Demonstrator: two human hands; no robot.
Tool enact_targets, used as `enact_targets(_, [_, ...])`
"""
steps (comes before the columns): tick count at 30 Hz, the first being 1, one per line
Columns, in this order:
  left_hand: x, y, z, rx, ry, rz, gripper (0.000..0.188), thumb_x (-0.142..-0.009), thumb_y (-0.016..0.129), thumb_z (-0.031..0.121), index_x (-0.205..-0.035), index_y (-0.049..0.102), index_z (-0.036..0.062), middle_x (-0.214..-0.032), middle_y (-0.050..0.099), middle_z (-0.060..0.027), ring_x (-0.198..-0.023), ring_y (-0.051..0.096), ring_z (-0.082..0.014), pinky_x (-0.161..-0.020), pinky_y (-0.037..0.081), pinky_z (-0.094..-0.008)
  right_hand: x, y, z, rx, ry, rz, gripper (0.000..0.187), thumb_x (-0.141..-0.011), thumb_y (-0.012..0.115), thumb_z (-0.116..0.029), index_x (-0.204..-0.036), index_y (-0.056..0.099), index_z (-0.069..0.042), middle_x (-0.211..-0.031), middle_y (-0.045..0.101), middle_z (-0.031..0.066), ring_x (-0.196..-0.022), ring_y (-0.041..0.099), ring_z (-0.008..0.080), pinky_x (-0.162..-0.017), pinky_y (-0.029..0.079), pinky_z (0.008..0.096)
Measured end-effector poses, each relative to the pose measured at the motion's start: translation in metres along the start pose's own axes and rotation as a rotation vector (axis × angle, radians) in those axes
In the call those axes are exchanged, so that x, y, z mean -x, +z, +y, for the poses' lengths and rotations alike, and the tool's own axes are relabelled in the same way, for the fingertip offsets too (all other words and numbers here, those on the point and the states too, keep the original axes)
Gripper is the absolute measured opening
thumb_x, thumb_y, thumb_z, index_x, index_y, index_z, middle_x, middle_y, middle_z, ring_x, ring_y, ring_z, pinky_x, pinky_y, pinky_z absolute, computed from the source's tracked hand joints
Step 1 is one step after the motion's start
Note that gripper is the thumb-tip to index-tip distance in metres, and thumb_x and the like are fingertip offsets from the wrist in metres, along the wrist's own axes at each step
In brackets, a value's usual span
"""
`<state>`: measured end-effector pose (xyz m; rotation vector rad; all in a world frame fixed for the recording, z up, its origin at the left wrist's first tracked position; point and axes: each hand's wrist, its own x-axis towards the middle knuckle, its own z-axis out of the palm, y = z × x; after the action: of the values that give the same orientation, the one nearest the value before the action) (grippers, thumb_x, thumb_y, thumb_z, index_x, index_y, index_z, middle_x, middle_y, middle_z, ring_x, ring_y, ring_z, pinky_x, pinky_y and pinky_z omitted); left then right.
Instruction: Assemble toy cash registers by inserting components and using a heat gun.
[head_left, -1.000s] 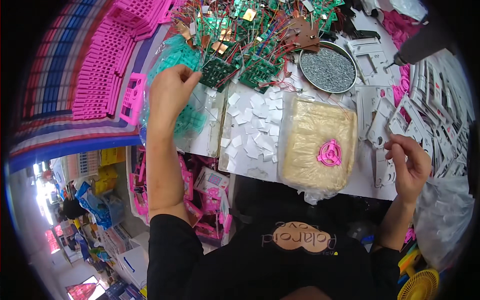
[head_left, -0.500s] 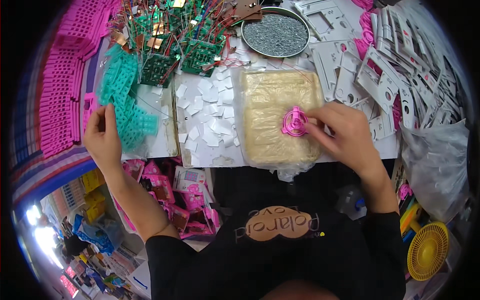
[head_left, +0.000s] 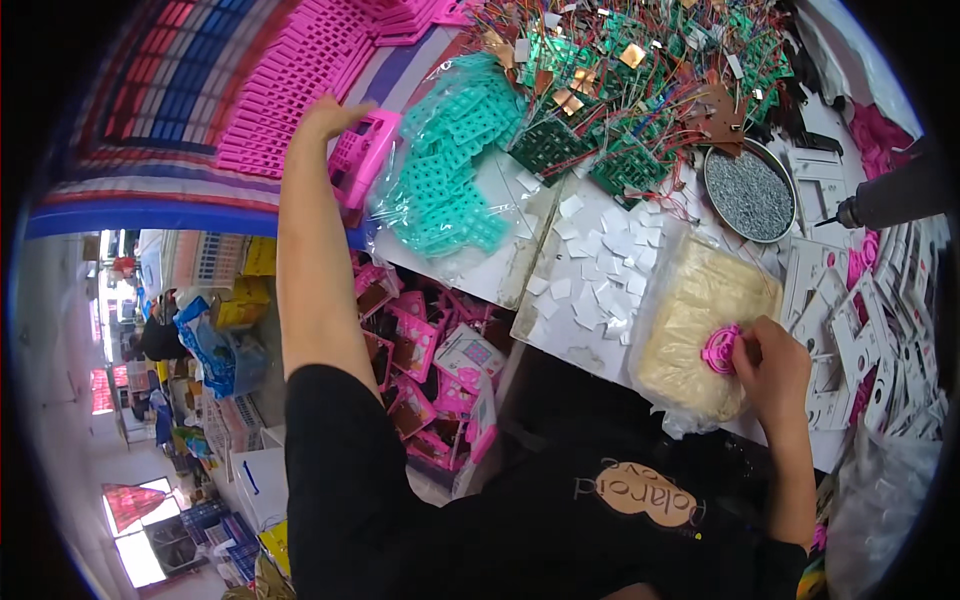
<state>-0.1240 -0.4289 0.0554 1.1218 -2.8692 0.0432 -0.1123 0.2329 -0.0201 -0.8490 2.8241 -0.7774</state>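
My right hand (head_left: 775, 370) pinches the edge of a pink ring-shaped plastic part (head_left: 718, 350), which lies against a plastic-wrapped, cream-coloured block (head_left: 690, 310). Stretched out to the far left, my left hand (head_left: 332, 118) is at the rows of pink slotted plastic housings (head_left: 285, 95). One pink housing with a frame-like edge (head_left: 372, 165) stands right beside its fingers. Most of the left fingers are hidden, so whether they grip a housing does not show.
A bag of teal plastic pieces (head_left: 440, 165), wired green circuit boards (head_left: 625, 165), white paper squares (head_left: 600, 275) and a round tin of screws (head_left: 750, 195) cover the table. An electric screwdriver (head_left: 890, 198) hangs at right, above white panels (head_left: 835, 330). Pink assembled units (head_left: 425, 370) fill a bin below.
The view has swung left. My left arm has stretched farther out to the pink housings. My right hand keeps the pink ring part at the wrapped block.
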Motion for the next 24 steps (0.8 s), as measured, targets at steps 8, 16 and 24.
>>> enact_targets(8, [0.003, 0.019, -0.015, 0.189, -0.064, -0.647, 0.153, -0.058, 0.091, 0.059, -0.160, -0.008, 0.0012, -0.160, 0.029, -0.0292, -0.147, 0.035, -0.0366, -0.120, 0.031, -0.0458, 0.001, -0.002, 0.002, -0.023, -0.031, 0.054, 0.018, -0.083, 0.073, -0.010, -0.079, 0.057, -0.005, -0.069, 0.061, 0.0097, -0.059, 0.062, 0.0282, -0.055, 0.047, 0.0390])
enact_targets(16, [0.083, -0.085, 0.074, 0.476, 0.422, 0.263, 0.136, -0.068, 0.085, 0.057, -0.160, 0.005, -0.0044, -0.160, 0.024, -0.0342, -0.147, 0.032, -0.0449, -0.120, 0.031, -0.0459, 0.001, -0.032, -0.019, -0.132, -0.146, 0.162, 0.046, -0.083, 0.077, -0.014, -0.124, 0.061, -0.003, -0.094, 0.063, 0.0140, -0.073, 0.063, 0.0239, -0.066, 0.051, 0.0352])
enact_targets(24, [0.315, -0.002, 0.250, 1.210, 0.710, -0.416, 0.080, -0.100, 0.061, 0.036, -0.156, 0.022, -0.0072, -0.136, 0.052, -0.0230, -0.128, 0.052, -0.0345, -0.112, 0.039, -0.0464, -0.012, -0.024, -0.050, -1.434, 0.106, -0.015, 0.049, -0.100, 0.063, -0.019, -0.142, 0.046, 0.000, -0.120, 0.064, 0.0091, -0.099, 0.065, 0.0153, -0.087, 0.053, 0.0285])
